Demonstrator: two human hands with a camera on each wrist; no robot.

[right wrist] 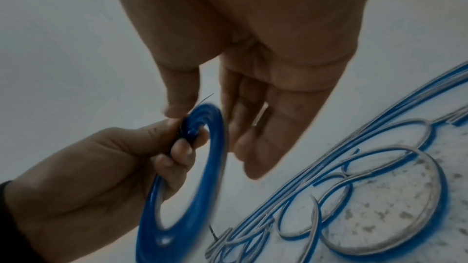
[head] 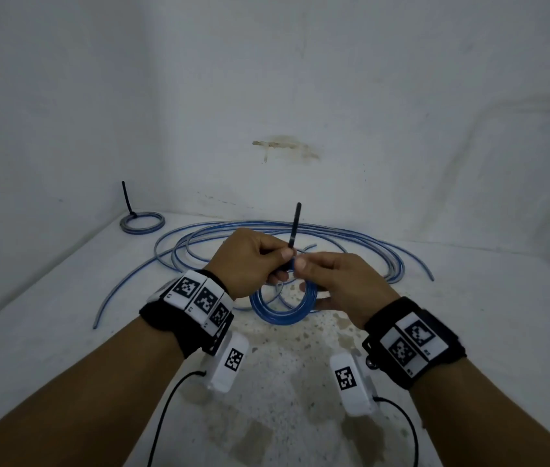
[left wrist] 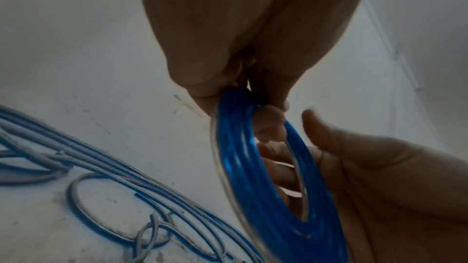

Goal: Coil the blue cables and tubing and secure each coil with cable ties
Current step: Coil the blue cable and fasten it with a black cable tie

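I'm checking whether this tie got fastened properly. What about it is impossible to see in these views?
- Head view: the black cable tie head is hidden by the thumbs of the left hand and right hand.
- Left wrist view: the palm covers the tie where it wraps the blue tubing coil.
- Right wrist view: motion blur smears the tie.

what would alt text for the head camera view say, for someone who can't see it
Two hands hold a small coil of blue tubing above a white surface, the left hand and right hand pinching a black cable tie at its top. Loose blue cables sprawl behind; a tied coil lies far left.
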